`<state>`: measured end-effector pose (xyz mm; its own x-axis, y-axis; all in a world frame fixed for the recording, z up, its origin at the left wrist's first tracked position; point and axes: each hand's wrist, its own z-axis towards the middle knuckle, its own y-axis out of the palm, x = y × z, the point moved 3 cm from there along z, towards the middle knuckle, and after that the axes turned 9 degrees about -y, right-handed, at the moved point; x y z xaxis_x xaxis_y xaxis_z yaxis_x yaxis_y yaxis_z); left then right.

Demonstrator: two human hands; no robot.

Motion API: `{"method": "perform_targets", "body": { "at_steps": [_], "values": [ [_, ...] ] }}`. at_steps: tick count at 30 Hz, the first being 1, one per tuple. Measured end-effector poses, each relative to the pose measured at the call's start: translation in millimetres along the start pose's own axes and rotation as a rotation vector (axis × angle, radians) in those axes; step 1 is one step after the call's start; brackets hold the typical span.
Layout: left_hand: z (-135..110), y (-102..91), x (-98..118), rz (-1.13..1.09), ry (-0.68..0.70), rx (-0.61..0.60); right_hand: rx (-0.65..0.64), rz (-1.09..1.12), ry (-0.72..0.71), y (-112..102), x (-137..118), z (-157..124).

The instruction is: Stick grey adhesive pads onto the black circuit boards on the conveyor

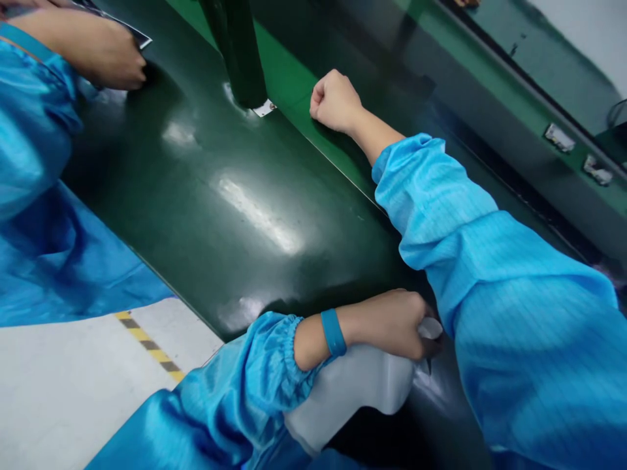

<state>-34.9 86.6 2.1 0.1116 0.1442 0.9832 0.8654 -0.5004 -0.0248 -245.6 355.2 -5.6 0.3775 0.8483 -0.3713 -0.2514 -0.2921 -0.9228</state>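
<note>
My left hand, with a blue band round its wrist, is closed at the top of a whitish plastic bottle. A pale round end shows beside its curled fingers. The bottle lies tilted under my wrist, partly covered by my blue sleeve. Farther off, my right hand is curled into a fist over the bright green strip behind the dark green tabletop. Whatever its fingers may enclose is hidden.
A co-worker's hand in a blue sleeve rests at the upper left, near a dark, white-edged item. A dark green post rises from the table's far edge. White sockets line the rail. Yellow-black tape marks the floor.
</note>
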Motion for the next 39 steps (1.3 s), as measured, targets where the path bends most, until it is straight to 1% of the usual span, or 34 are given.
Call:
{"method": "perform_targets", "body": {
  "at_steps": [2, 3, 5, 8, 10, 19, 24, 31, 36, 37, 39],
  "values": [
    [0.0, -0.1, -1.1, -0.022, 0.022, -0.032, 0.005, -0.068, 0.001, -2.6, -4.4, -6.2],
    [0.1, -0.1, -2.0, -0.034, 0.025, -0.047, 0.007, -0.068, 0.009, -3.9, -5.4, -8.8],
    [0.8, -0.5, -4.0, -0.068, 0.017, -0.049, -0.005, 0.023, 0.029, -5.7, -4.5, -12.9],
    [2.2, 0.6, -5.8, -0.102, 0.007, -0.060, -0.043, 0.224, 0.043, -6.6, 1.8, -18.3],
    [2.7, 1.6, -6.3, -0.114, -0.009, -0.072, -0.055, 0.272, 0.049, -7.0, 6.8, -21.7],
    [1.2, -0.3, -5.1, -0.163, -0.045, -0.075, -0.091, 0.283, 0.079, -6.2, 18.3, -28.4],
    [0.9, -1.6, -4.0, -0.148, -0.054, -0.070, -0.052, 0.314, 0.036, -5.5, 25.8, -37.7],
    [-0.2, -2.9, -2.6, -0.169, -0.039, -0.076, -0.054, 0.201, 0.010, -3.1, 38.9, -49.8],
    [0.5, -3.5, -5.9, -0.192, -0.021, -0.067, -0.040, 0.011, -0.014, -4.5, 27.0, -66.4],
    [1.2, -3.0, -7.2, -0.202, -0.021, -0.065, -0.044, -0.037, 0.003, -5.5, 24.6, -68.4],
    [3.5, -2.0, -10.9, -0.229, -0.021, -0.069, -0.080, -0.137, 0.090, -8.5, 25.0, -68.9]
  ]
}}
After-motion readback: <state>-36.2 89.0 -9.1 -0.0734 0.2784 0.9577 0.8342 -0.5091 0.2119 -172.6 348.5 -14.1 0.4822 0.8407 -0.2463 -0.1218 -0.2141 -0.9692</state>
